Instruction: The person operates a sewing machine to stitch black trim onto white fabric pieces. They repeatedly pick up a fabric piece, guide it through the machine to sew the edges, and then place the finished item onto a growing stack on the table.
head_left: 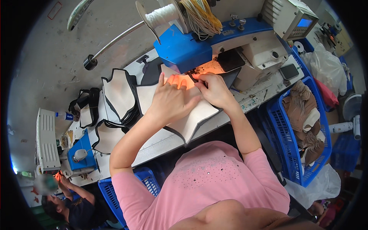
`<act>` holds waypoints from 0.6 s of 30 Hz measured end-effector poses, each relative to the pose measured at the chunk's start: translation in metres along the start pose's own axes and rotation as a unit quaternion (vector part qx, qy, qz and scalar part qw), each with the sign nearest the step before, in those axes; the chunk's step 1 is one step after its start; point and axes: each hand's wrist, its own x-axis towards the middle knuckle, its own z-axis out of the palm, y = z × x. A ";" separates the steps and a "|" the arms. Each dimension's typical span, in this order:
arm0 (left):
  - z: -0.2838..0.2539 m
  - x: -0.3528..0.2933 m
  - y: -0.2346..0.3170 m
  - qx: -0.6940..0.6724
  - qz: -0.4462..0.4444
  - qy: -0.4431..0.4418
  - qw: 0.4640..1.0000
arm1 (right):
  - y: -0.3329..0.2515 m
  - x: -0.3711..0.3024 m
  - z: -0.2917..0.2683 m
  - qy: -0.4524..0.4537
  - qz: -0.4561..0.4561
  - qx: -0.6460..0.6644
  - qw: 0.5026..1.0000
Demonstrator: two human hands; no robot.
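Observation:
A cream-white cut piece with dark edging (191,124) lies on the sewing machine's bed, one pointed corner reaching past the table's front edge. My left hand (172,96) rests flat on it, fingers stretched toward the lit needle area and thumb apart. Close by on the right, my right hand (215,91) has its fingers curled and pinched at the edge of the piece; the fingertips are partly hidden. Above both hands is the blue head of the sewing machine (182,48). Its needle cannot be made out, and orange light falls on the work below it.
Stacked cream pieces with black edges (119,96) lie left of my left arm, beside a black-and-white bundle (89,107). A blue basket (303,172) of brown pieces (303,111) stands right. A thread spool (163,15) sits above. Another person (76,207) works at far left.

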 end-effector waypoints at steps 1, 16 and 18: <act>0.004 -0.001 -0.002 0.001 0.010 0.017 1.000 | 0.001 0.000 0.001 0.004 -0.006 -0.002 1.000; 0.011 -0.002 -0.004 0.014 -0.016 0.009 1.000 | -0.003 -0.002 0.003 0.034 -0.011 0.015 0.999; 0.012 -0.002 -0.007 0.015 -0.015 0.051 0.998 | -0.003 -0.002 0.004 0.039 -0.016 0.011 0.999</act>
